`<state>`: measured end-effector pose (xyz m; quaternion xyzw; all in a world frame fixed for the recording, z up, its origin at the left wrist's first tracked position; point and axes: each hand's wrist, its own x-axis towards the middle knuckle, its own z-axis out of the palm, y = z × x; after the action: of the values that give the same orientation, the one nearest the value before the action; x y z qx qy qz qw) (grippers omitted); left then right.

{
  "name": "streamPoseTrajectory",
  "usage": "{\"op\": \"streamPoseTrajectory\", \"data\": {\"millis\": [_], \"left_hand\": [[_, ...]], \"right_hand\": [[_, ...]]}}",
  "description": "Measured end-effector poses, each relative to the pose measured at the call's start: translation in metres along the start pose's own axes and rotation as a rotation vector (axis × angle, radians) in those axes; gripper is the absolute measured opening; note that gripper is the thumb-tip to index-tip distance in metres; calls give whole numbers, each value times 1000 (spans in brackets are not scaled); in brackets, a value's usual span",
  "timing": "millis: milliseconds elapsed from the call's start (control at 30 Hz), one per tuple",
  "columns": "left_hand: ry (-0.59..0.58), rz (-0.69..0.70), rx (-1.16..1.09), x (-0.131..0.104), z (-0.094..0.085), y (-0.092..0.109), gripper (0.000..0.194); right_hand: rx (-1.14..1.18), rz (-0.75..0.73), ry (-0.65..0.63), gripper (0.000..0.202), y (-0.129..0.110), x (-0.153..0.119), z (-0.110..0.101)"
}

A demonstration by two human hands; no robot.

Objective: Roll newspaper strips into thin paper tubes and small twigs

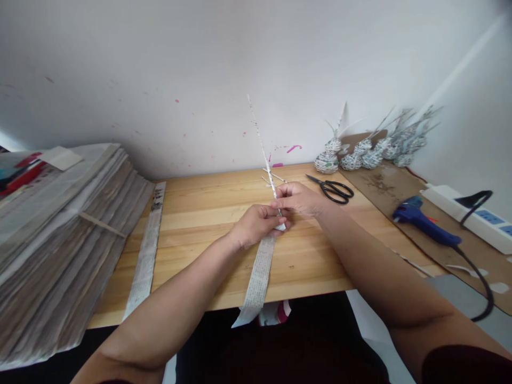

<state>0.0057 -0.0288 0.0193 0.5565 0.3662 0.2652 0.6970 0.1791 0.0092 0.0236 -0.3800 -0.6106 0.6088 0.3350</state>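
Note:
Between my two hands, a newspaper strip [259,272] is partly rolled into a thin tube [262,144] that slants up toward the wall. The strip's flat, unrolled end hangs over the table's front edge. My left hand [258,224] pinches the lower part, where the flat paper meets the roll. Just above it, my right hand [298,198] grips the tube with thumb and fingers; some of its fingertips are hidden behind the paper. A few thin paper sticks [276,176] lie behind the right hand.
On the left stands a tall newspaper stack [80,240] beside another strip [146,250]. Black scissors [334,189] lie right of my hands. Woven paper figures [328,157] stand at the back right, near a blue glue gun [426,221] and a power strip [468,216].

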Motion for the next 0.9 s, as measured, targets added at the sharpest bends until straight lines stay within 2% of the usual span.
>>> {"op": "streamPoseTrajectory", "data": {"millis": [100,233,300,467,733,900], "left_hand": [[-16,2,-6,-1,-2,2,21],[-79,-21,-76,-3,-5,4,31],[-102,-36,-103,-3,-6,4,35],[-88,-16,-79,-2,-4,2,29],[-39,-15,-44,-2,-1,5,28],[4,-6,-101,0,-3,3,25]], "right_hand": [[-11,-2,-11,34,-3,-1,0],[60,45,-188,32,-8,-4,-5],[88,51,-223,33,-9,-5,-7],[103,38,-117,32,-6,-3,-7],[30,77,-53,36,-11,-2,0],[-206,-2,150,37,-14,-4,-2]]}}
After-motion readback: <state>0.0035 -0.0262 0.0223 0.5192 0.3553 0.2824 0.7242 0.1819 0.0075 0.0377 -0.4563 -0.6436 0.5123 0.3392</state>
